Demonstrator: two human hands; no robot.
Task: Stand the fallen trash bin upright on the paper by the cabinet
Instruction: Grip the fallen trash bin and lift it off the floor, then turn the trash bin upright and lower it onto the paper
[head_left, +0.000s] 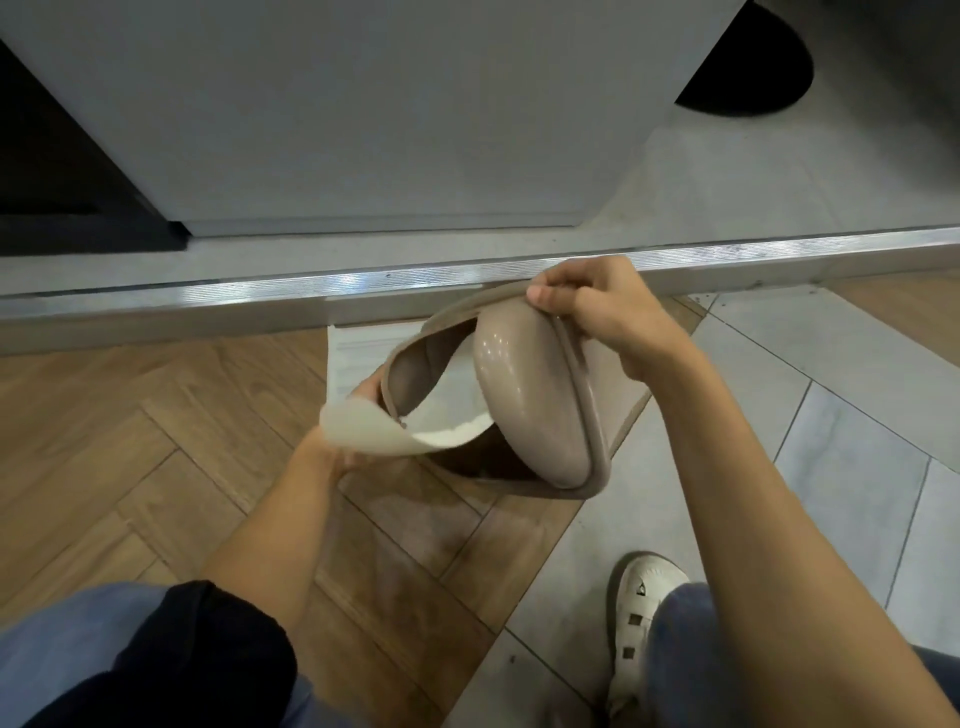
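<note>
The beige trash bin with a glossy swing lid is tilted, its top facing me, over the white paper on the floor by the grey cabinet. My right hand grips the bin's upper rim at the far edge. My left hand holds the paper's near corner, which curls up against the bin's left side and hides most of the fingers. The bin's base is hidden behind its top.
A metal threshold strip runs across in front of the cabinet. The floor is wooden herringbone on the left and grey tile on the right. My white shoe stands on the tile near the bottom right. A dark round shape sits at the top right.
</note>
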